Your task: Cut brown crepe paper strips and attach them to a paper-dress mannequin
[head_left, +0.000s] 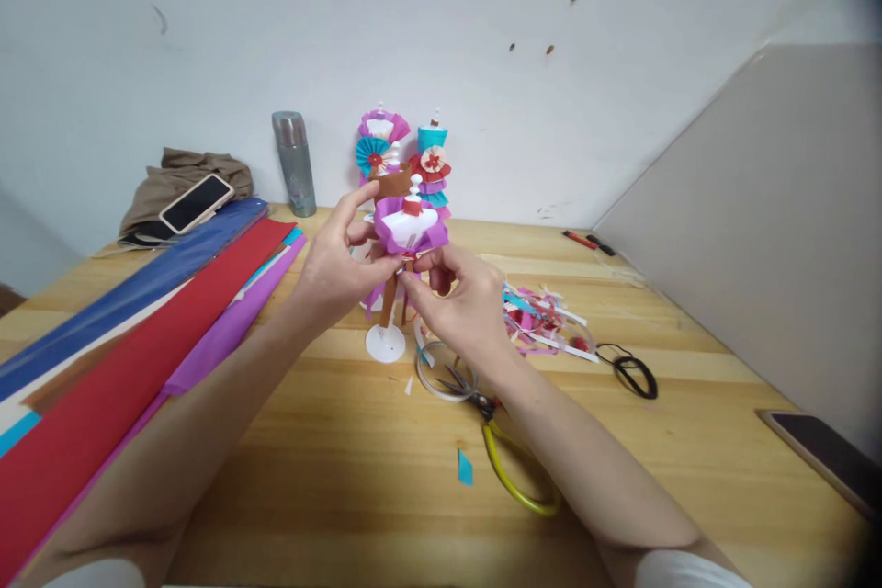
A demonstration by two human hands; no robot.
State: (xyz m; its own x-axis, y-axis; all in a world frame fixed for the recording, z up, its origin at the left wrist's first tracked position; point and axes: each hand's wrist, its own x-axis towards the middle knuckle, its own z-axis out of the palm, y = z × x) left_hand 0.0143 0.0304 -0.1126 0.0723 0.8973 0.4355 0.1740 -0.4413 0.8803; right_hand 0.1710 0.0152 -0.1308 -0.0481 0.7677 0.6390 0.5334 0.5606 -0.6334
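Note:
A small white dress-form stand (pixel 412 224), wrapped in purple paper with a red neck band, is upright between my hands, over a round white base (pixel 385 344). My left hand (pixel 343 257) is at its left side, thumb and fingers curved against the paper. At its lower front, my right hand (pixel 460 289) pinches with thumb and index finger; what lies between the fingertips is too small to make out. Close behind are a brown-wrapped form (pixel 392 182), a form with a blue paper rosette (pixel 373 157) and a form with a blue top (pixel 433 140).
Scissors with yellow handles (pixel 516 478) and a clear tape ring (pixel 446 395) lie in front. Paper scraps (pixel 544 322) and a black cord (pixel 638 377) are right; coloured sheets (pixel 158 331), a phone (pixel 197 204) and a flask (pixel 295 163) left. Another phone (pixel 827 455) is far right.

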